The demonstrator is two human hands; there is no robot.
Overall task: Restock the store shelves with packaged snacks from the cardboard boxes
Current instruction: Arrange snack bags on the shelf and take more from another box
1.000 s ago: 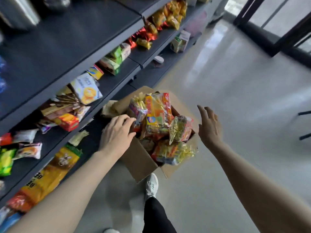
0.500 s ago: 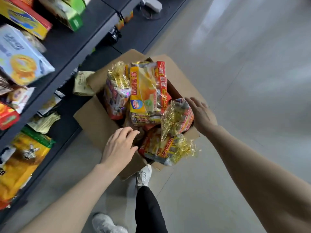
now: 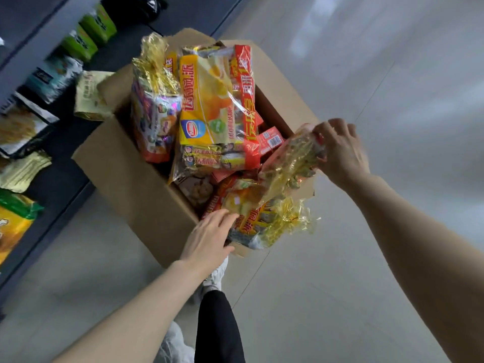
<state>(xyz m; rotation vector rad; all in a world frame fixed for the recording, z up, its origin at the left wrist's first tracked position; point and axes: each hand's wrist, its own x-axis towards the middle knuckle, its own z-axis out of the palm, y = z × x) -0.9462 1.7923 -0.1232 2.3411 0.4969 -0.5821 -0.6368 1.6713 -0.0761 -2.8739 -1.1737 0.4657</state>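
Observation:
An open cardboard box (image 3: 125, 176) stands on the floor, stuffed with snack packs. A big yellow and red pack (image 3: 209, 108) stands upright in its middle, with a gold-foil bag (image 3: 154, 100) to its left. My right hand (image 3: 340, 150) grips the top of a gold-foil snack bag (image 3: 293, 163) at the box's right edge. My left hand (image 3: 209, 239) rests, fingers spread, on another gold-foil pack (image 3: 256, 218) that hangs over the box's near corner. Small red cartons (image 3: 269, 140) lie deeper in the box.
Dark store shelves (image 3: 31, 58) run along the left, holding green packs (image 3: 89, 32), a yellow bag (image 3: 13, 224) and other snack bags. Pale tiled floor (image 3: 366, 74) lies to the right of the box. My shoe (image 3: 214, 279) and dark trouser leg (image 3: 217, 326) are just below it.
The view has dropped closer to the box. My right hand has closed on the gold-foil bag at the right edge. My left hand moved right onto the pack at the near corner.

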